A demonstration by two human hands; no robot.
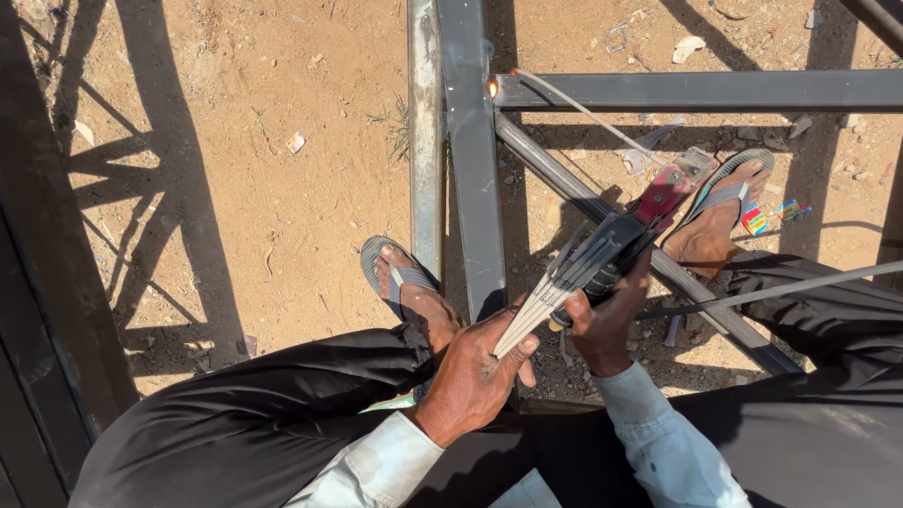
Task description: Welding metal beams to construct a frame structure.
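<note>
1. The left hand is closed around a fanned bundle of thin grey welding rods, pinched between thumb and fingers at the rods' near ends.
2. The right hand sits just beside it, clamped on the black handle of a red-jawed electrode holder (the rods' far ends lie against the handle).
3. From the holder's jaws a single thin rod runs away from the hands to a glowing orange spot at a joint of the dark steel square-tube frame.
4. A grey flip-flop sandal is just beyond the left hand, another sandal beyond the right, both on sandy ground.
</note>
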